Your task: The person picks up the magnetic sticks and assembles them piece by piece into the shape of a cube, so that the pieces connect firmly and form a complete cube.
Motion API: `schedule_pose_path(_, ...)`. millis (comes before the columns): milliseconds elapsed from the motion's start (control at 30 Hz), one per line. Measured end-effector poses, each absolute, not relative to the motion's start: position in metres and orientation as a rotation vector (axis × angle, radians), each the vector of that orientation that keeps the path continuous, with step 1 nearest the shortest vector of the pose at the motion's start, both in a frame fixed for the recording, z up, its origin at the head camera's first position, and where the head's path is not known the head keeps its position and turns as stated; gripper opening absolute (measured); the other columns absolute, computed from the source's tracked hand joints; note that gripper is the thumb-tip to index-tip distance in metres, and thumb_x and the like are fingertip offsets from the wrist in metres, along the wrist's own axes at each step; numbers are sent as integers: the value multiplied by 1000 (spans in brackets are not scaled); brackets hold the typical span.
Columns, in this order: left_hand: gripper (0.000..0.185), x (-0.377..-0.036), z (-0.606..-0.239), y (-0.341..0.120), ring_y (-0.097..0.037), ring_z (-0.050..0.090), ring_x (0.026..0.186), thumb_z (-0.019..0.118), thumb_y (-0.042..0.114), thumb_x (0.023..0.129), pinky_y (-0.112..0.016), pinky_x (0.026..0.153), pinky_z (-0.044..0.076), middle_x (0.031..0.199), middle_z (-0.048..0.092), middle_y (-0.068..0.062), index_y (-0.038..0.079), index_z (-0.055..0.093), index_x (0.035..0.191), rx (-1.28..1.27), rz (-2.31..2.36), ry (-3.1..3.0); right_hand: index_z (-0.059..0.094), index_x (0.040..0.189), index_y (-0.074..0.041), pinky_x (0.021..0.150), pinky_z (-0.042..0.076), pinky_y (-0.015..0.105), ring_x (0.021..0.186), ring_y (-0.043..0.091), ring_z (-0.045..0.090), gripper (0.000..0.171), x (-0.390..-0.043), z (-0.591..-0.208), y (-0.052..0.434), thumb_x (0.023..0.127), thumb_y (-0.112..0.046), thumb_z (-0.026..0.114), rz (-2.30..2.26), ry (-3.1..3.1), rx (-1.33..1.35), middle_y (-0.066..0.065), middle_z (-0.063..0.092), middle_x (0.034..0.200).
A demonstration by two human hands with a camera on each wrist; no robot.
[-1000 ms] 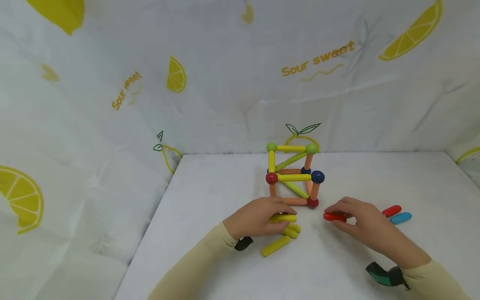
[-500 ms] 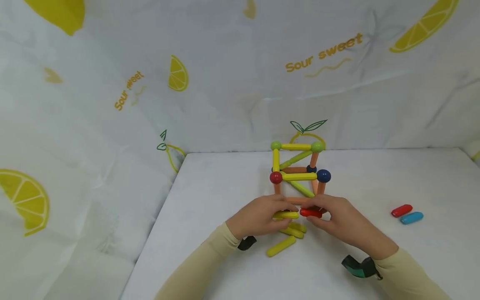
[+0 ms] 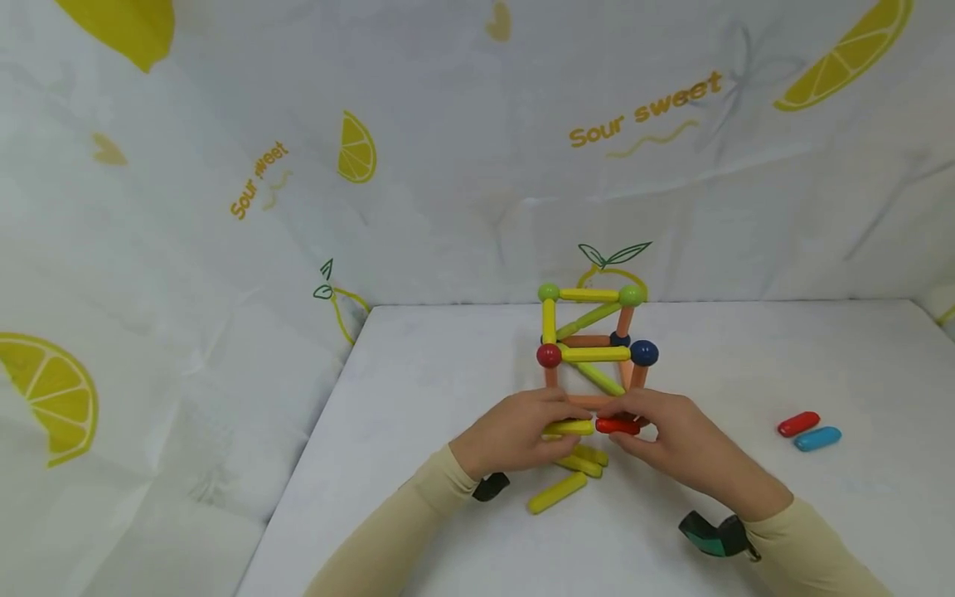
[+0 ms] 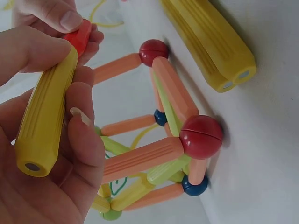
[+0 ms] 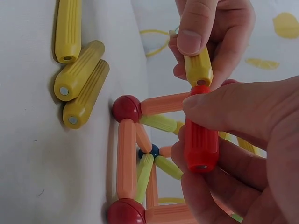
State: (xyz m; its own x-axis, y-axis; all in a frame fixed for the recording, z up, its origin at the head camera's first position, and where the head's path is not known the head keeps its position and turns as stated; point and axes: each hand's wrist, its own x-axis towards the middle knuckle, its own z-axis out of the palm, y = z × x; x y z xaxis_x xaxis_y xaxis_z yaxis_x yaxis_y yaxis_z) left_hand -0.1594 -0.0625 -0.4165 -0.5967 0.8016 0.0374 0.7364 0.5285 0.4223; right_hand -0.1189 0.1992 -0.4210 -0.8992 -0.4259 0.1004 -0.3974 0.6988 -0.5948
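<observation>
My left hand (image 3: 522, 429) pinches a yellow magnetic rod (image 4: 46, 107) between thumb and fingers. A shorter red magnetic rod (image 5: 202, 140) is held between the thumb and fingers of my right hand (image 3: 682, 439). The two rods lie end to end; in the right wrist view their tips meet or nearly meet. Just behind the hands stands a box-shaped frame of rods and balls, with a dark blue ball (image 3: 645, 352) and a red ball (image 3: 549, 356) at its upper front corners. My hands partly hide its lower front edge, an orange rod (image 5: 127, 158).
Several loose yellow rods (image 3: 558, 493) lie on the white table (image 3: 418, 365) below the left hand. Off to the right, a red rod (image 3: 798, 424) and a blue rod (image 3: 817, 439) lie side by side. A lemon-print cloth (image 3: 448, 166) hangs behind the table.
My right hand has moved left with the red rod, bringing it to the yellow rod's end. The left hand has kept its hold. Little differs over the last half second.
</observation>
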Motion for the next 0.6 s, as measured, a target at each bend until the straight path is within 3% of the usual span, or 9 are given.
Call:
schedule_pose_path(200, 42, -158, -416, -62, -2, 59, 95, 70, 29, 106, -7, 81, 48, 118, 72, 8, 21, 68, 147, 1373, 663, 2624, 74, 132, -23, 84, 65, 34, 97, 7, 68, 43, -118, -421, 200, 92, -15, 87, -990, 2850, -711, -11, 76, 114)
schedule_pose_path(367, 38, -156, -413, -63, -3, 60, 95, 73, 26, 105, -18, 86, 55, 113, 75, 11, 20, 71, 142, 1415, 988, 2609, 75, 130, -21, 83, 65, 33, 96, 8, 69, 39, -119, -421, 202, 93, -14, 85, -1024, 2840, -722, -11, 78, 113)
schedule_pose_path(600, 31, -152, -409, -62, -4, 74, 102, 70, 17, 106, -21, 93, 61, 121, 78, -5, 9, 59, 134, 1381, 1471, 2506, 74, 132, -25, 86, 64, 30, 102, 10, 74, 39, -120, -420, 203, 96, -18, 84, -1083, 2806, -705, -12, 78, 114)
